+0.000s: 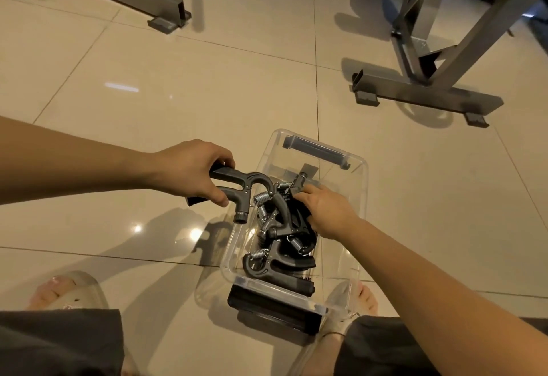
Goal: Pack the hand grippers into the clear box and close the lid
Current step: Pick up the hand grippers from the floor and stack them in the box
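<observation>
Glossy beige tiled floor [207, 93] (lamp glare), grey steel frame feet [430, 95]. Left hand [189, 171] grasps dark grey hand gripper [252, 185] at clear plastic box [341, 257] rim; right hand [326, 209] grasps black gripper [298, 221] inside.

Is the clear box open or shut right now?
Open: no lid covers the clear box. The right hand reaches in among the hand grippers, and the left hand holds another gripper at its rim.
</observation>
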